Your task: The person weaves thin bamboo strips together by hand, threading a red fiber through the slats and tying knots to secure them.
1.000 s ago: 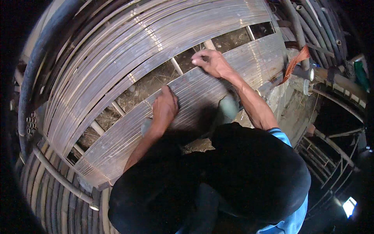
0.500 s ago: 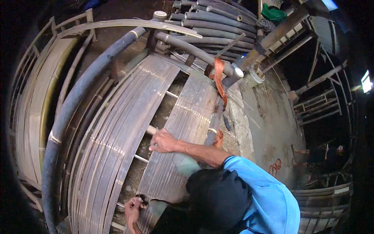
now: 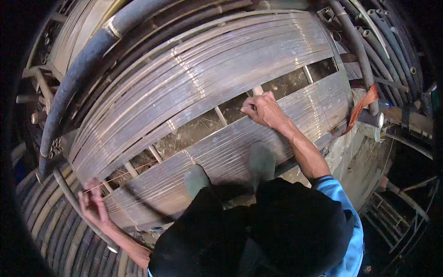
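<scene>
Spreading wide in front of me, the big slats point(image 3: 240, 60) took up the most room. The narrow slats point(image 3: 224, 148) lay closer to me, past a long gap point(image 3: 284, 85). A dark pole point(image 3: 69, 90) bent along the left side. My feet point(image 3: 197, 179) stood on the narrow slats, a little apart. My right hand point(image 3: 265, 109) was at the edge of the gap, fingers curled in; I could not tell if it held anything. My left hand point(image 3: 96, 203) was at the gap's left end, blurry, fingers partly open. An orange strip point(image 3: 361, 108) hung on the right. Rods point(image 3: 221, 116) crossed the gap. A thin red string point(image 3: 134, 174) ran near my left hand; I could not tell if I held it.
</scene>
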Demonstrator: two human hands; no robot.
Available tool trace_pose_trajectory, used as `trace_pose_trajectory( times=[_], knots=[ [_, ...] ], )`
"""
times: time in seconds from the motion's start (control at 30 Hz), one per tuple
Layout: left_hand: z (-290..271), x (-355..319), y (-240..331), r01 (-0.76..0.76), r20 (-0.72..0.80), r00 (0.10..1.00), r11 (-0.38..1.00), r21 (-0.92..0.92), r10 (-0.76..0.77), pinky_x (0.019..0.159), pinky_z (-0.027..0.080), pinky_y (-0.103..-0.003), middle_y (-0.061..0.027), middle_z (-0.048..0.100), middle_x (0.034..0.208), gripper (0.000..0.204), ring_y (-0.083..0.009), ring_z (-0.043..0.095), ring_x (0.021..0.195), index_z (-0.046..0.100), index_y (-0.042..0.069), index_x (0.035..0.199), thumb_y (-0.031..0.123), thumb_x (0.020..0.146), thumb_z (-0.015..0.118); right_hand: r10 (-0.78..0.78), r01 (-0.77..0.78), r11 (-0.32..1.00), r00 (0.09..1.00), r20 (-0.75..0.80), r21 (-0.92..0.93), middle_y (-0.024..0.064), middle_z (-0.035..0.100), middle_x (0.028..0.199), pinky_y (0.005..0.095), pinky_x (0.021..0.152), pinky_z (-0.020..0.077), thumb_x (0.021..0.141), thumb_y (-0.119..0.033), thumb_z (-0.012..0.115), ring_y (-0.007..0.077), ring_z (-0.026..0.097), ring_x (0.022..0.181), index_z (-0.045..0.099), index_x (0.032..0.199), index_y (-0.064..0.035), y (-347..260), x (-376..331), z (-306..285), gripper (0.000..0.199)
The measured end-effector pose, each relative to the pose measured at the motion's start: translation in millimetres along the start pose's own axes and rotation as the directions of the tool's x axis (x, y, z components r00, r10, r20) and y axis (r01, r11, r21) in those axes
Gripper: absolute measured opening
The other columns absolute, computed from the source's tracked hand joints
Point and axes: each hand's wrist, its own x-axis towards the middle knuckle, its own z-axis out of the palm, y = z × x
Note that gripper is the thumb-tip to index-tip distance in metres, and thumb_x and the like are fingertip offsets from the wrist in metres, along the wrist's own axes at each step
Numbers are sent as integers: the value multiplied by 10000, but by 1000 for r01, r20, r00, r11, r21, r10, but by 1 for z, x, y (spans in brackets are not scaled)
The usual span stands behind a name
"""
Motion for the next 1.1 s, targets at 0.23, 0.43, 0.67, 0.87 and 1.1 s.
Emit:
trace_pose_trajectory(
  times=[0.23, 0.43, 0.67, 0.87, 1.1],
  knots=[
    [-80, -2, 43, -194, -210, 953, 974, 121, 216, 630, 400, -246, -65, 612, 1023, 343, -93, 407, 678, 551, -25, 1298, 160, 1010, 558, 511, 193, 702, 534, -673, 686, 76, 690, 963, 256, 700, 520, 961, -164, 642, 122, 646, 822, 580, 1242, -3, 54, -39, -99, 330],
    [78, -14, -120, -145, 216, 971, 468, 872, -102, 869, 483, -282, -77, 713, 1109, 300, -166, 640, 958, 707, 70, 1211, 73, 949, 560, 46, 41, 968, 940, -338, 246, 79, 703, 1056, 347, 824, 526, 938, -135, 649, 205, 661, 915, 701, 1097, -59, 49, -39, -78, 184],
    [152, -28, -283, -514, 539, 812, 163, 842, -223, 793, 547, -378, -186, 734, 924, 198, -293, 722, 861, 772, 65, 1003, 111, 827, 694, -255, 240, 963, 958, -130, -120, 121, 683, 1007, 434, 915, 467, 883, -135, 650, 325, 615, 985, 697, 1003, -46, 43, -13, -24, 157],
    [197, -47, -334, -544, 558, 824, 141, 827, -100, 691, 540, -447, -253, 678, 796, 153, -435, 672, 742, 766, 46, 871, 174, 805, 713, -123, 119, 986, 992, 26, 115, 200, 699, 1014, 478, 818, 525, 902, -187, 640, 410, 652, 955, 685, 1095, -50, -9, 20, 30, 241],
    [206, -37, -354, -427, 482, 843, 248, 870, -238, 665, 514, -432, -228, 663, 693, 222, -320, 642, 588, 751, 20, 826, 236, 844, 703, -99, 87, 995, 916, 389, 49, 175, 727, 936, 476, 782, 544, 812, -273, 671, 383, 692, 832, 767, 957, -158, -3, 61, 85, 209]
  ],
)
